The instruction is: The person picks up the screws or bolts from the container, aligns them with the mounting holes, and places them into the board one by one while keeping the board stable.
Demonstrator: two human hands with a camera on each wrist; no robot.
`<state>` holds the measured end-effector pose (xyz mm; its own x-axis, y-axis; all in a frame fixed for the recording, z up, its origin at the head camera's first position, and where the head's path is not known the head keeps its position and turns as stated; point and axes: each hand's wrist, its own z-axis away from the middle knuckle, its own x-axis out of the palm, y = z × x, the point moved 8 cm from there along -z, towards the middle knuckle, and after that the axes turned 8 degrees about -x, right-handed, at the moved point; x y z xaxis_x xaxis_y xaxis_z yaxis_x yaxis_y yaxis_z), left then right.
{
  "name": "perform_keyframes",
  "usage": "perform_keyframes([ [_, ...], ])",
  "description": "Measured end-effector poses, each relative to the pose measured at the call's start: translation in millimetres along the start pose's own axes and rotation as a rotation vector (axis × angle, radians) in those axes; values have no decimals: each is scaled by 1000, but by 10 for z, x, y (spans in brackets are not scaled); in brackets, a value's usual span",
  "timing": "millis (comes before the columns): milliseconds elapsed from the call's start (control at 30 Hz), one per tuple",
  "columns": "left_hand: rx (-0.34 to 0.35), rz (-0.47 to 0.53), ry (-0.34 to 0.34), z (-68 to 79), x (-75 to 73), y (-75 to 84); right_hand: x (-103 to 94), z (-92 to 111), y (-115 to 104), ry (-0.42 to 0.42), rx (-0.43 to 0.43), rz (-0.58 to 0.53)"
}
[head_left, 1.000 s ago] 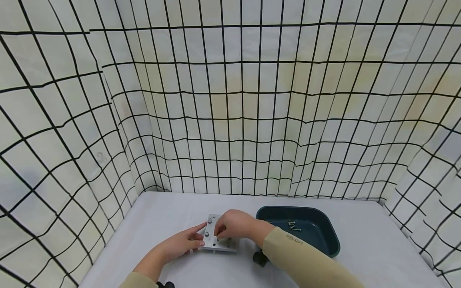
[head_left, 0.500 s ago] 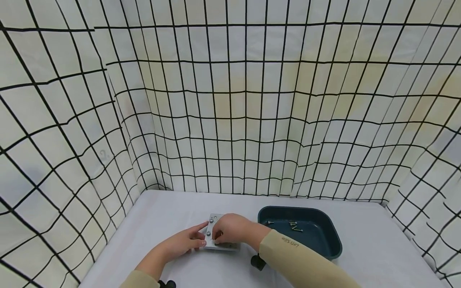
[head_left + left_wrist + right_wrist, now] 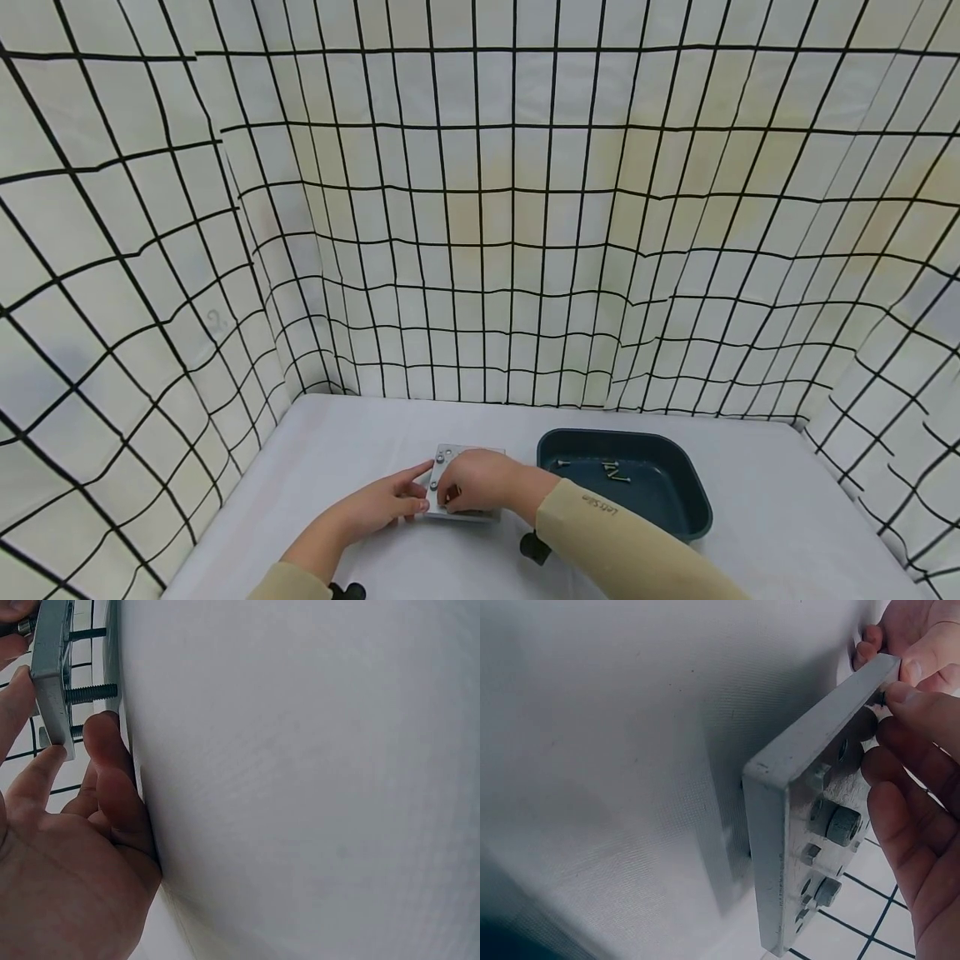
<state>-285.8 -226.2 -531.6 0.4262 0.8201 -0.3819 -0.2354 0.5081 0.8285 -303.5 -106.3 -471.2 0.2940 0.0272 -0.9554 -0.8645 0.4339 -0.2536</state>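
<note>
A silver metal plate with holes lies in front of me in the head view. My left hand holds its left side, with the thumb at the near corner and the index finger along the edge. My right hand reaches over the plate and pinches a bolt at the near left corner, mostly covered by the fingers. Other bolts stand in the plate, with one thick bolt head showing in the right wrist view. Below the plate, a threaded shank sticks out in the left wrist view.
A dark teal tray stands right of the plate, beyond my right forearm. Several loose bolts lie in it. White cloth covers the table, and white walls with a black grid surround it.
My right fingertips have come down slightly, closer to the near left corner of the plate, with the bolt now more hidden. My left hand keeps the same hold. The head view has shifted slightly.
</note>
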Motion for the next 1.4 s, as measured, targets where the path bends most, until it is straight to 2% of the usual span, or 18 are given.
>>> perform_keyframes([
  [333, 2, 5, -3, 24, 2, 27, 4, 5, 53, 1, 14, -28],
  [767, 5, 9, -3, 13, 8, 32, 2, 13, 25, -19, 36, 5],
  [1000, 7, 10, -10, 23, 14, 50, -14, 33, 70, -13, 32, -39],
  [1167, 10, -3, -6, 14, 10, 43, -116, 83, 131, 26, 33, -77],
  [1400, -8, -19, 19, 7, -10, -6, -332, 255, 257, 88, 64, -106],
])
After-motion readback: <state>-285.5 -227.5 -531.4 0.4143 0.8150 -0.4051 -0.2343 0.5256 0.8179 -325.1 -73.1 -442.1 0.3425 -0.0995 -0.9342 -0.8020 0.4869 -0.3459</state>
